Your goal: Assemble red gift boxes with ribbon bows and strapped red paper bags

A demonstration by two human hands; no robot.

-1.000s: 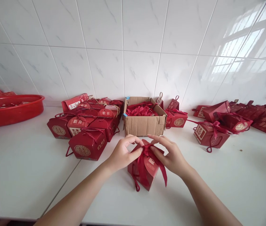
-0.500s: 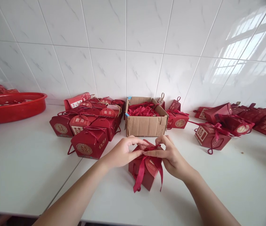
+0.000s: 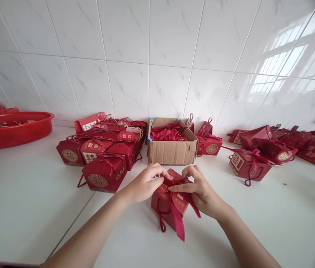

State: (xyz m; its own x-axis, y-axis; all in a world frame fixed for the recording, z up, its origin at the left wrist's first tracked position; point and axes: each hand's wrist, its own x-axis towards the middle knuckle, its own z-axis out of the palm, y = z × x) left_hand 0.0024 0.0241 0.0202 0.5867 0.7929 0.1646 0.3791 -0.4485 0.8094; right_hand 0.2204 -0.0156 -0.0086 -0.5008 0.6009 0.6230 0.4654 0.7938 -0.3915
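- A white countertop (image 3: 29, 208) against a tiled wall carries rows of red gift boxes; a red plastic basin (image 3: 15, 132) sits at far left, its contents too indistinct to name.
- A cluster of finished handled boxes (image 3: 104, 149) stands left of centre, with more ribboned boxes (image 3: 250, 163) to the right.
- An open cardboard carton (image 3: 171, 150) at the wall holds a tangle of loose red ribbons (image 3: 167, 133).
- Just in front of it, a small red gift box (image 3: 164, 206) stands on the counter, tagged and wrapped in a ribbon (image 3: 178, 219).
- The left hand (image 3: 143, 184) and right hand (image 3: 202, 190) each pinch the ribbon at the box top.
- Risk: uneven tugging could tip the light box or let the half-made bow slip loose.
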